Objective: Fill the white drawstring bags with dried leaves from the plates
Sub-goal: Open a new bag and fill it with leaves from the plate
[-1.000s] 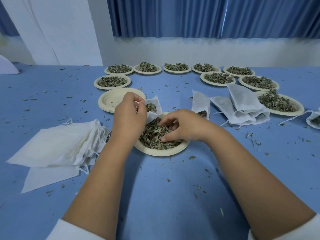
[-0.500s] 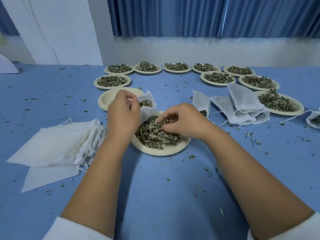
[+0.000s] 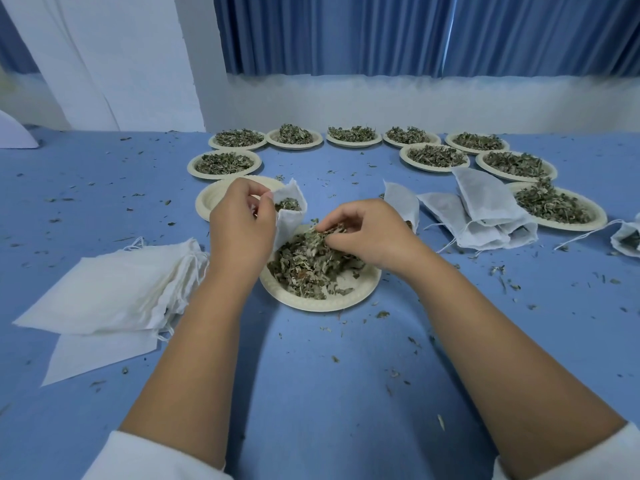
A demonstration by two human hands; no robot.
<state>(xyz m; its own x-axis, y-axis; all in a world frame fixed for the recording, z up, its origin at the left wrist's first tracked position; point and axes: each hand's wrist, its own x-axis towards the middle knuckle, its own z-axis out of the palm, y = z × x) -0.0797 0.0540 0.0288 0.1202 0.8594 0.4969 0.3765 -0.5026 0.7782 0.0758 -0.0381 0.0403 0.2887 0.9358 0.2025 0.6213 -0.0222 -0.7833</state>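
A cream paper plate (image 3: 349, 300) lies in front of me on the blue table, with a heap of dried leaves (image 3: 304, 265) on it. My left hand (image 3: 239, 223) pinches the rim of a white drawstring bag (image 3: 289, 220), holding it upright and open over the plate's far left edge. Some leaves show inside the bag. My right hand (image 3: 367, 233) has its fingers curled round a clump of leaves on top of the heap, just right of the bag.
A stack of flat white bags (image 3: 110, 289) lies at the left. An empty plate (image 3: 213, 199) sits behind my left hand. Filled bags (image 3: 485, 216) lie at the right. Several plates of leaves (image 3: 351, 135) arc along the back. Leaf crumbs litter the table.
My left hand has lifted the bag up and back from the plate. My right hand has gathered leaves and risen toward the bag's mouth.
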